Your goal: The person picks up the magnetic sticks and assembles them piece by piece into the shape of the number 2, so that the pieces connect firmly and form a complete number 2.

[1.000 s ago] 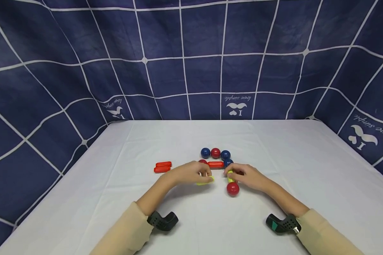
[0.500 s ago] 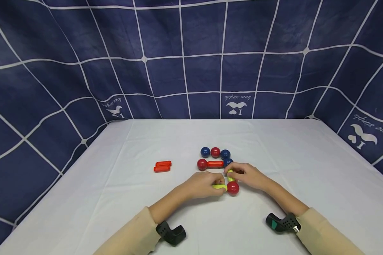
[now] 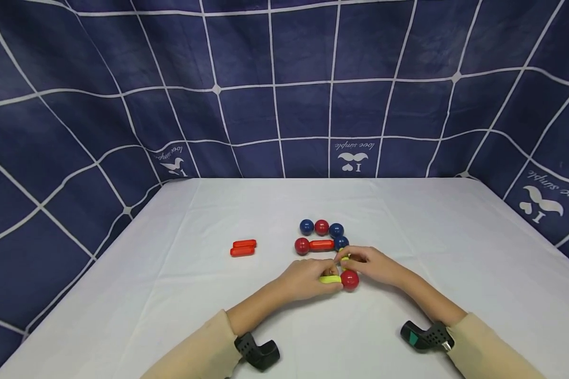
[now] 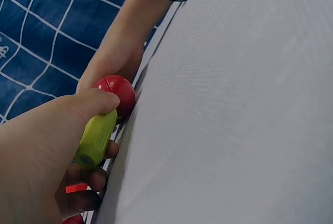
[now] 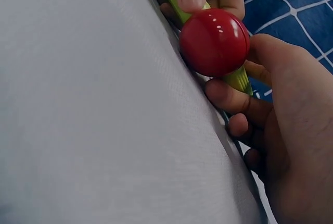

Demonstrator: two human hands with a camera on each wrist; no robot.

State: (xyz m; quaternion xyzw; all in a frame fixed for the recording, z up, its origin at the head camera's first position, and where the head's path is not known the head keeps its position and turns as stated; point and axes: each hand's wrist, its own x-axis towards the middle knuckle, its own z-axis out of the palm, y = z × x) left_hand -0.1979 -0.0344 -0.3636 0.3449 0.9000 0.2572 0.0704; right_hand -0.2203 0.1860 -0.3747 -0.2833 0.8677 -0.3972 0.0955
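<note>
My left hand (image 3: 329,273) pinches a yellow-green rod (image 3: 331,279) lying flat, its right end against a red ball (image 3: 350,280). In the left wrist view the thumb lies over this rod (image 4: 96,138), which meets the red ball (image 4: 115,89). My right hand (image 3: 349,260) grips a second yellow-green rod (image 3: 344,258), mostly hidden, running from the ball back to a blue ball (image 3: 341,242). The right wrist view shows that rod (image 5: 239,81) behind the red ball (image 5: 214,41). A red rod (image 3: 321,245) joins the blue ball to another red ball (image 3: 302,246).
A row of blue ball (image 3: 306,227), red ball (image 3: 321,227) and blue ball (image 3: 336,230) sits just behind the joined pieces. Two loose red rods (image 3: 243,247) lie to the left. All rests on a white table (image 3: 170,295) backed by a blue checked cloth (image 3: 246,89).
My left hand carried its yellow-green rod to the right and nearer, bringing its end up to the near red ball. The right hand stayed where it was, gripping its rod.
</note>
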